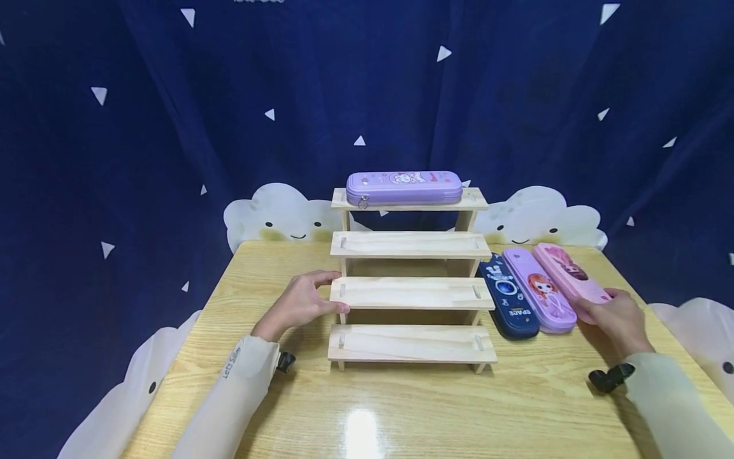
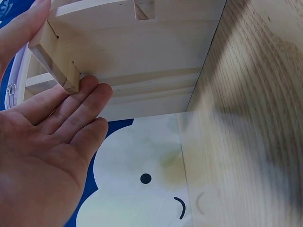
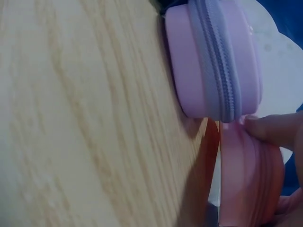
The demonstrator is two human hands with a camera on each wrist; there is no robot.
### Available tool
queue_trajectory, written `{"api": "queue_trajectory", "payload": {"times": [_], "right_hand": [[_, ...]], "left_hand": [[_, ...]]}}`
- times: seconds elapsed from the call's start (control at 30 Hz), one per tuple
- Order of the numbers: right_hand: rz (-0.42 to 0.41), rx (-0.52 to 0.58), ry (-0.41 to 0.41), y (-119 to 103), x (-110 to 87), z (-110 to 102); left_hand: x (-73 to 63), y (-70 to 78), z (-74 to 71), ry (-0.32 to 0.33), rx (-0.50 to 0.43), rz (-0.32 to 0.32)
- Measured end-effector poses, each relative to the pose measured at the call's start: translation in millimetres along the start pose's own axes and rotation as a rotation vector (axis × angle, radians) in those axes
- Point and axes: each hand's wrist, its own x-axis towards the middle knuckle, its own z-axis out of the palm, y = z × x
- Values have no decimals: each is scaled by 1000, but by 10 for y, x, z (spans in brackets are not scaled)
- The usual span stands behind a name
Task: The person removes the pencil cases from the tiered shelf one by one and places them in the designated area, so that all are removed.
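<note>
The right hand (image 1: 619, 320) is pinching the near end of the pink case (image 1: 570, 273), whose length is pointing toward half past ten.

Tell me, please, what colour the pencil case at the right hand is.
The pencil case is pink, seen best in the head view.

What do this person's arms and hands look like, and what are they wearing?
The left hand and right hand wear no gloves. The left sleeve and right sleeve are pale and off-white, with dark lettering near the left cuff. A small left black piece and a longer right black piece sit by the wrists.
</note>
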Motion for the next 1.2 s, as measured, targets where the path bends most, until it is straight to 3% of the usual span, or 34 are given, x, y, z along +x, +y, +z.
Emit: {"api": "queue_trajectory", "payload": {"times": [0.37, 0.7, 1.2], "right_hand": [[-26, -37, -3, -66, -33, 56], [-20, -27, -20, -40, -31, 62], [36, 3, -60, -79, -51, 31]], "left_hand": [[5, 23, -10, -1, -5, -13], [1, 15, 0, 10, 6, 18], [-11, 9, 7, 14, 0, 14]]}}
